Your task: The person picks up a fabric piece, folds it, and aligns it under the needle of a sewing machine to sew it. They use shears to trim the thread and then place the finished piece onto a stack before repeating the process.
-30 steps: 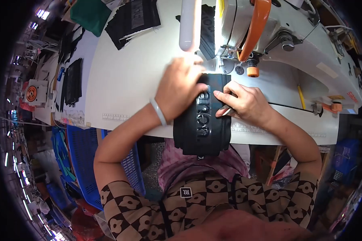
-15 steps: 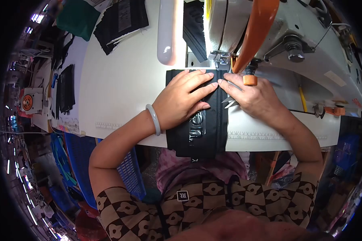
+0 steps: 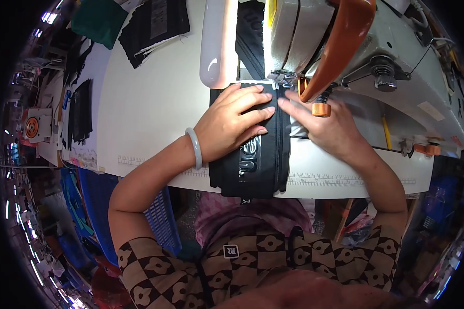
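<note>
A black fabric piece with shiny raised lettering lies on the white sewing table, its far edge at the sewing machine's presser foot. My left hand rests flat on the fabric with its fingers spread, a pale bangle on the wrist. Close to the right edge of the fabric is my right hand, slightly blurred, its index finger stretched toward the seam beside the foot. Part of that hand is hidden behind the machine's orange lever. Scissor blades, visible earlier under this hand, cannot be made out clearly.
A tube lamp stands left of the machine head. Black fabric pieces and a green cloth lie at the back left. A ruler strip runs along the front edge. Below the table is a blue basket.
The fabric's far edge has shifted slightly away from me, toward the foot. My right hand's fingers have lifted or slid a little. The camera view has moved slightly.
</note>
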The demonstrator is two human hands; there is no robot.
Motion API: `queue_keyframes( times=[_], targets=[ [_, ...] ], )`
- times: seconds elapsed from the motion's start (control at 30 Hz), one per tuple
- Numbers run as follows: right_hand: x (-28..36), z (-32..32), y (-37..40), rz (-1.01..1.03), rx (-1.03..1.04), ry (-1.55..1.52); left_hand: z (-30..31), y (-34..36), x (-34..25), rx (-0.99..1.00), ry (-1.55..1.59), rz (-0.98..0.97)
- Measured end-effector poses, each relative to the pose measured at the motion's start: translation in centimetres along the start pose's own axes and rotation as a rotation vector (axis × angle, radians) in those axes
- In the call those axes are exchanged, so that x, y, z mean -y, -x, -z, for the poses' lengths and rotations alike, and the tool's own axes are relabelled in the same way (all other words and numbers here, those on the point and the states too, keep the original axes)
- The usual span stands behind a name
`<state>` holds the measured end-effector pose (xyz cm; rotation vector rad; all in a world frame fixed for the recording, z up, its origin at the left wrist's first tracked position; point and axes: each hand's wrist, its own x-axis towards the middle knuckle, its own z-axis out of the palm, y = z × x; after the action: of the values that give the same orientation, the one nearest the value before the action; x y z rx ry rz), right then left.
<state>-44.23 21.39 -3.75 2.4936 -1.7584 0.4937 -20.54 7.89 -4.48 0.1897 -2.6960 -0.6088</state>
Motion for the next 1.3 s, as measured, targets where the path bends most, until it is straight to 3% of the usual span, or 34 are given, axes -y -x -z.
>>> queue_keyframes(
  times=[0.1,0.5,0.63,0.67,0.7,0.77,0.8,0.87,0.9,0.97,1.03,1.1,1.3],
  targets=[
    [0.0,0.1,0.1,0.034,-0.015,-0.111,0.0,0.0,0.1,0.011,0.035,0.003],
    [-1.2,-0.9,0.0,-0.049,-0.021,-0.031,0.0,-2.6,3.6,-0.054,-0.031,0.020],
    [-1.1,-0.1,0.1,-0.122,0.102,0.003,0.3,-3.0,4.2,-0.043,-0.046,0.011],
    [-0.7,0.9,-0.2,-0.339,0.223,-0.063,0.5,-3.0,4.4,-0.045,-0.048,0.013],
    [-0.4,1.9,-0.6,-0.554,0.343,-0.129,0.8,-3.1,4.5,-0.052,0.011,0.048],
    [-0.5,3.6,-1.5,-0.760,0.463,-0.192,1.4,-3.3,5.1,-0.066,0.129,0.120],
    [-0.9,4.2,-2.1,-0.777,0.525,-0.152,1.5,-3.7,6.0,-0.070,0.128,0.127],
    [-1.9,5.4,-3.4,-0.806,0.649,-0.069,1.6,-5.9,9.4,-0.312,0.080,0.160],
    [-2.3,5.8,-4.1,-0.816,0.712,-0.024,0.8,-7.5,12.3,-0.377,-0.143,0.216],
    [-3.6,5.1,-4.9,-0.777,0.734,0.083,-0.4,-9.3,13.0,-0.474,-0.449,0.361],
    [-5.5,3.8,-5.7,-0.729,0.701,0.171,0.5,-11.5,11.6,-0.518,-0.540,0.464],
    [-6.8,2.6,-6.3,-0.713,0.665,0.213,1.4,-13.6,11.9,-0.190,-0.319,0.771],
    [-8.3,1.7,-7.0,-0.719,0.620,0.236,-0.3,-14.5,12.4,-0.294,-0.268,0.755]
  ],
)
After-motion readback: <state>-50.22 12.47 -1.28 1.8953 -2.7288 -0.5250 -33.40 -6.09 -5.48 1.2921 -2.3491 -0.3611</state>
